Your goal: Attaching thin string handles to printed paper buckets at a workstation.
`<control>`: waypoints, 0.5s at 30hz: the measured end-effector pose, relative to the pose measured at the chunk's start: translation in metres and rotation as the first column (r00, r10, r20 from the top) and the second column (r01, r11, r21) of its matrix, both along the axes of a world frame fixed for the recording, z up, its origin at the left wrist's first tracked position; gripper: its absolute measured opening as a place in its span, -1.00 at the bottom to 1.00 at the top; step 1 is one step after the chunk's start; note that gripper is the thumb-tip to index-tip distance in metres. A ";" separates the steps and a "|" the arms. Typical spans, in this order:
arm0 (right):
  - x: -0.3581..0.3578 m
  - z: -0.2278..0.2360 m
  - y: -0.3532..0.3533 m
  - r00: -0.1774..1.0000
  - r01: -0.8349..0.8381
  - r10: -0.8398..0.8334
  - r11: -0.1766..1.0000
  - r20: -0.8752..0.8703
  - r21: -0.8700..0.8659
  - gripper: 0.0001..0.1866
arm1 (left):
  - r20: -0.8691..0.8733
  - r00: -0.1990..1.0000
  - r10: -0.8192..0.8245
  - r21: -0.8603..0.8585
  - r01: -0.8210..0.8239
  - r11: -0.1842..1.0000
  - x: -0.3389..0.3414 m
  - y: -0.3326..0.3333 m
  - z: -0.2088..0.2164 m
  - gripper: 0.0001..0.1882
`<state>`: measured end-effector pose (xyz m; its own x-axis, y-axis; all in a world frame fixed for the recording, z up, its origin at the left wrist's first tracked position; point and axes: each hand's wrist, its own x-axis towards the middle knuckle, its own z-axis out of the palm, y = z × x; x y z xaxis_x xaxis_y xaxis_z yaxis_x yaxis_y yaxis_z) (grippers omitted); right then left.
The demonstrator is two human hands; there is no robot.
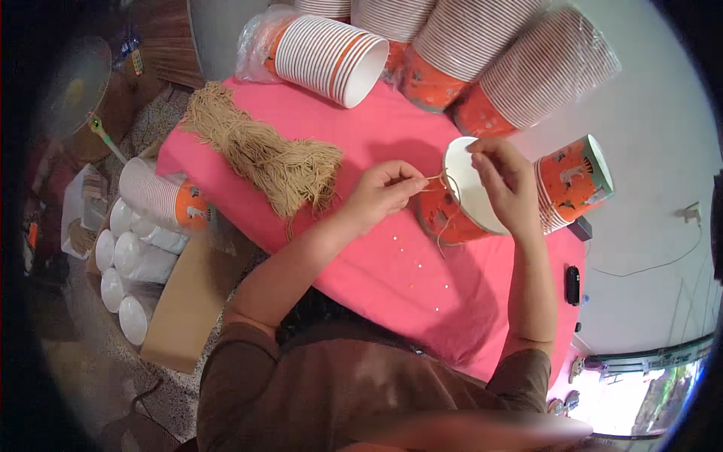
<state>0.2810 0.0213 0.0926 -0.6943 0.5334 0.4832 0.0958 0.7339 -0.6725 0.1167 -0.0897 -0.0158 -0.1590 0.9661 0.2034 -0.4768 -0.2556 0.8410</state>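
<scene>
My left hand [388, 194] pinches a thin tan string [443, 239] between thumb and fingertips, beside the rim of an orange paper bucket [433, 215]. The string loops across the rim, and one end dangles down the bucket's outer wall. Over the bucket's white inside, my right hand [506, 181] has its thumb and fingers curled together; whatever is between its fingertips is too small to make out. The bucket's open mouth faces me. Left of my left hand lies a thick bundle of tan strings [263, 151] on the pink tablecloth [376, 267].
Nested paper buckets [331, 60] lie at the back, with tall wrapped stacks [527, 75] behind. Another orange stack [572, 181] stands at right, near a small black object [573, 285]. White specks dot the cloth. A cardboard box [184, 309] of white wrapped rolls sits at left.
</scene>
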 end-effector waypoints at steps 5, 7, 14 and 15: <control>0.006 -0.001 0.002 0.934 -0.025 0.009 0.999 0.357 0.039 -0.88 | -0.297 0.941 0.165 0.037 -0.162 0.986 0.000 -0.003 -0.007 -0.89; 0.000 0.003 -0.011 0.897 -0.012 0.000 1.000 0.442 0.024 -0.87 | -0.388 0.897 0.211 0.098 -0.188 0.977 -0.005 -0.003 -0.018 -0.88; 0.003 -0.004 -0.008 0.939 -0.027 -0.012 0.994 0.344 0.110 -0.92 | -0.528 0.721 0.449 0.225 -0.392 0.892 -0.003 0.004 -0.006 -0.83; 0.003 -0.005 -0.007 0.941 -0.039 -0.001 0.993 0.339 0.113 -0.92 | -0.457 0.816 0.354 0.146 -0.324 0.935 0.001 0.007 -0.005 -0.83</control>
<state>0.2838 0.0148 0.0874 -0.8369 0.4728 0.2760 0.2879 0.8088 -0.5127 0.1177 -0.0828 -0.0212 -0.3451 0.8527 0.3921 0.0963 -0.3834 0.9186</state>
